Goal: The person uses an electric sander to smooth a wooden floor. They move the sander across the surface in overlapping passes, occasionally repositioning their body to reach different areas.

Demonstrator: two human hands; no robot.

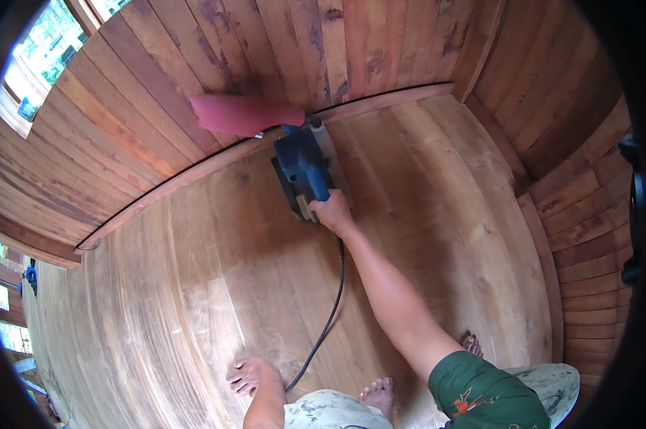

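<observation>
We hold a blue belt sander (pixel 305 168) by its rear handle with our right hand (pixel 331 211), the fingers clenched around the grip. The sander sits flat on the wooden floor (pixel 437 214), close to the skirting strip (pixel 215 166) where the floor meets the plank wall (pixel 194 64). A red dust bag (pixel 245 114) sticks out from the sander's far end to the left and lies blurred against the base of the wall. A black cord (pixel 330 314) runs from the sander's back end down across the boards toward us, passing beside our forearm.

Our left hand (pixel 250 375) is pressed flat on the floor near the lower edge of the view, fingers spread and holding nothing; the cord ends up just beside it. Bare toes (pixel 378 392) show next to it, and more toes (pixel 471 344) peek out behind the right arm. A window (pixel 44 50) shows green outside at the upper left.
</observation>
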